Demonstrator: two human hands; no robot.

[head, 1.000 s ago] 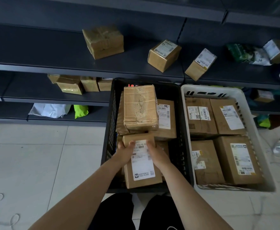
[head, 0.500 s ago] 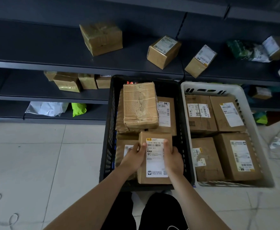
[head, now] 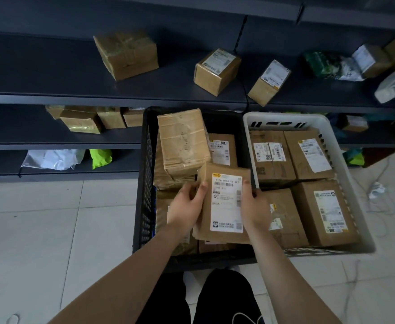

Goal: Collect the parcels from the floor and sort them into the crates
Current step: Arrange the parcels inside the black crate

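The left hand (head: pixel 187 206) and right hand (head: pixel 255 208) clasped the labelled cardboard parcel (head: pixel 224 190) by its long sides above the black crate (head: pixel 145 183); it looked stiff and light.

One view, from a wide-angle camera on the person's head, faces forward and steeply down. The left hand (head: pixel 186 206), right hand (head: pixel 255 208) and the parcel (head: pixel 224 202) between them sit nearest the lens, at centre. The black crate (head: pixel 145 206) and white crate (head: pixel 285 116) lie just beyond, the floor (head: pixel 39 230) fills the lower left, and shelves (head: pixel 51 73) bow across the top.
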